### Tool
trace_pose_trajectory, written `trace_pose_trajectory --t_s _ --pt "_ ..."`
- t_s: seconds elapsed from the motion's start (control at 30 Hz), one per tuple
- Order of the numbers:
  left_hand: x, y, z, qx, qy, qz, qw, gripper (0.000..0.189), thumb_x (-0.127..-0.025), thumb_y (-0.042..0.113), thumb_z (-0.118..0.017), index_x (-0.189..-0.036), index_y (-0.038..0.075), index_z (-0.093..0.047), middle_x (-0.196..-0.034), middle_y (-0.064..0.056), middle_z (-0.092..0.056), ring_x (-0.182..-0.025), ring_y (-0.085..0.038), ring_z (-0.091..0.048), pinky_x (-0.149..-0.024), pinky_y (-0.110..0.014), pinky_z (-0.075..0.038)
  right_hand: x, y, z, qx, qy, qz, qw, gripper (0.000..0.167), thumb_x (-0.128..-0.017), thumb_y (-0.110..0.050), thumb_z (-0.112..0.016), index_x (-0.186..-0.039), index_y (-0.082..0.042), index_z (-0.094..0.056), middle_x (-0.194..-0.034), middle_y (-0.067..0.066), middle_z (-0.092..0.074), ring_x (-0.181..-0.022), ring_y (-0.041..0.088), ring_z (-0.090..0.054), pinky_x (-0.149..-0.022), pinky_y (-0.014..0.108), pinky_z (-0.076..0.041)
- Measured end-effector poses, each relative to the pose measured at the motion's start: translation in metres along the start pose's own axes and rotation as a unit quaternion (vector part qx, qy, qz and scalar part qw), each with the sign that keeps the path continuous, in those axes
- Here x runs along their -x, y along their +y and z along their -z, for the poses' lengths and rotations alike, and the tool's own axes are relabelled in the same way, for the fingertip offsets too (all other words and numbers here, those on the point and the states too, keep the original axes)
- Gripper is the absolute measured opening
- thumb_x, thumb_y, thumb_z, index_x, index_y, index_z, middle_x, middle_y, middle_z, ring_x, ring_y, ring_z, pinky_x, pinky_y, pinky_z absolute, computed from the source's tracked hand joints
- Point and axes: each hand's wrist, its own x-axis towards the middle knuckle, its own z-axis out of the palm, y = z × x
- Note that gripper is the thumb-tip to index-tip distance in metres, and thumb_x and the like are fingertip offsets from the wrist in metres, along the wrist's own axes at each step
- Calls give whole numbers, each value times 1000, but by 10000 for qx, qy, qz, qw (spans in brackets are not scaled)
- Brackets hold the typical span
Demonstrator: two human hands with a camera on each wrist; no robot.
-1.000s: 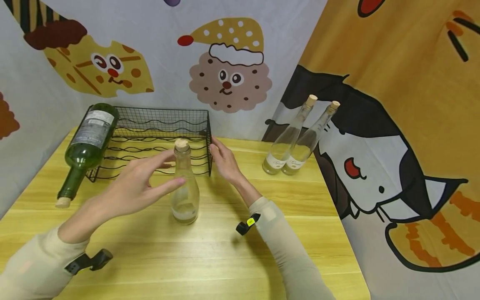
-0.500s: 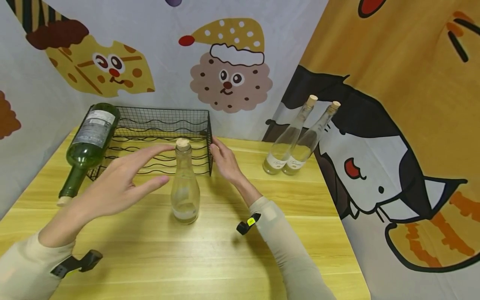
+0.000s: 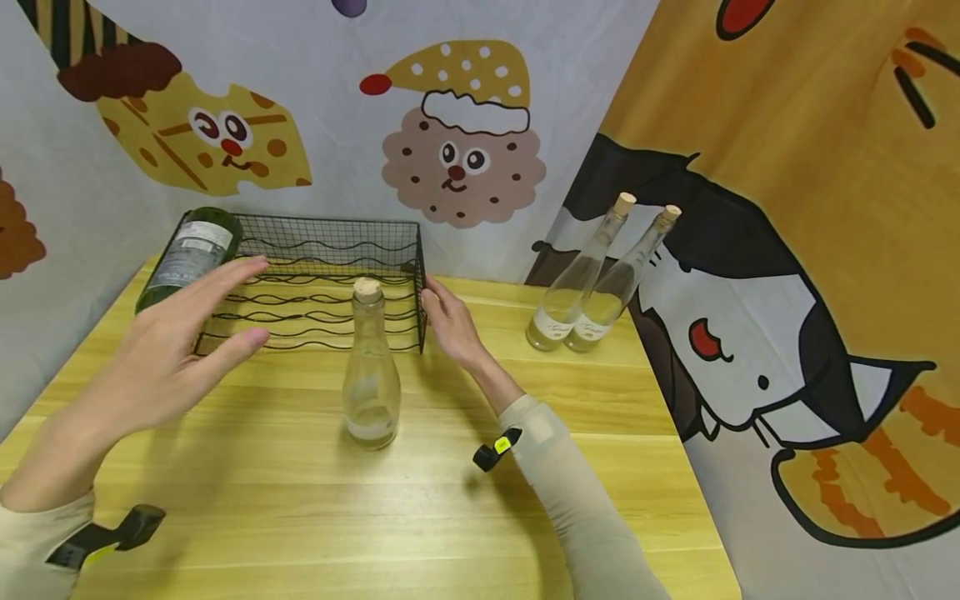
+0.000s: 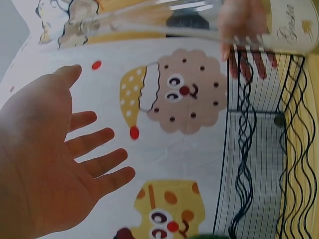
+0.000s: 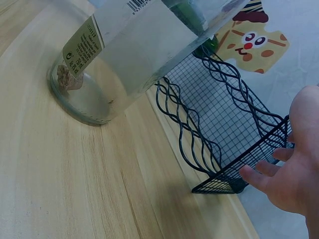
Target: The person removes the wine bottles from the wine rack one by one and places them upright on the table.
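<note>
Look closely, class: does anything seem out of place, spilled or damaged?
Nothing looks spilled or broken. Only the green bottle stands out: it lies on its side in the rack, while the clear bottles stand upright on the table.

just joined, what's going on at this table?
A person's right hand is against the right side of a black wire rack. The left hand is open and empty, off to the left of a corked clear bottle standing in front of the rack. A green bottle lies at the rack's left end. Two more corked clear bottles stand to the right.
</note>
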Motion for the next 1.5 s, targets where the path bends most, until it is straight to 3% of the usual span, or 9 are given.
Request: trace_pose_trajectory --t_s 0.13,0.27,0.37,0.5,0.77,1.0,1.23,1.37,1.5 --pt "6 -14 8 -104 234 107 9996 71 -109 19 -76 -174 22 -47 -176 -15 -52 -166 0 -39 -132 -6 -23 0 0 0 -11 -24 18 10000 63 -124 -47 -37 -178 -14 -36 -178 21 -47 -146 43 -67 -120 56 -62" --pt "15 -26 18 -327 260 681 9968 70 -112 18 -71 -176 29 -43 -176 -20 -50 -155 -41 -55 -139 -47 -39 1 0 0 22 -33 10 10000 64 -124 -48 -37 -178 -14 -36 -175 25 -49 -142 45 -69 -120 58 -61" --pt "21 -37 24 -329 327 1007 9938 69 -114 17 -68 -176 30 -42 -175 -26 -49 -137 -65 -57 -138 -49 -39 2 0 0 29 -43 -27 10000 64 -125 -48 -36 -179 -14 -35 -174 25 -51 -140 46 -70 -119 58 -61" --pt "27 -54 29 -334 482 1172 9914 65 -116 19 -63 -177 23 -41 -176 -27 -48 -150 -64 -51 -135 -8 -22 2 -1 1 13 -29 -87 10000 64 -124 -50 -35 -179 -16 -34 -171 24 -55 -138 46 -70 -118 58 -62" --pt "37 -87 34 -308 507 1618 9850 62 -121 21 -53 -180 23 -34 -182 -24 -37 -171 -44 -32 -125 4 -16 3 1 0 53 -23 -106 9999 65 -124 -50 -35 -179 -16 -34 -168 23 -59 -130 49 -73 -115 60 -62" --pt "43 -109 31 -236 239 2329 9719 62 -124 27 -39 -183 21 -22 -186 -26 -27 -167 -62 -29 -143 -68 -16 3 2 -1 1 -63 -108 9999 65 -124 -50 -35 -179 -16 -33 -176 22 -50 -143 44 -68 -120 57 -61" --pt "47 -129 27 -191 61 2844 9585 62 -126 34 -30 -184 20 -14 -187 -25 -23 -164 -65 -29 -138 -81 -18 2 1 -2 -45 -40 -113 9999 65 -124 -50 -36 -179 -16 -34 -177 21 -48 -144 46 -67 -122 57 -60" --pt "52 -143 24 76 0 3029 9530 61 -125 38 -25 -184 26 -12 -188 -24 -22 -169 -55 -31 -146 -40 -30 2 0 -2 -36 -56 -78 9999 65 -124 -49 -35 -179 -15 -33 -173 24 -52 -138 50 -70 -120 59 -61" --pt "56 -156 20 523 -56 3188 9463 60 -124 44 -23 -183 38 -11 -190 -14 -20 -173 -25 -31 -109 10 -34 2 -1 -1 -23 -71 -67 9999 64 -124 -49 -35 -179 -15 -33 -168 27 -57 -131 52 -71 -118 61 -60"
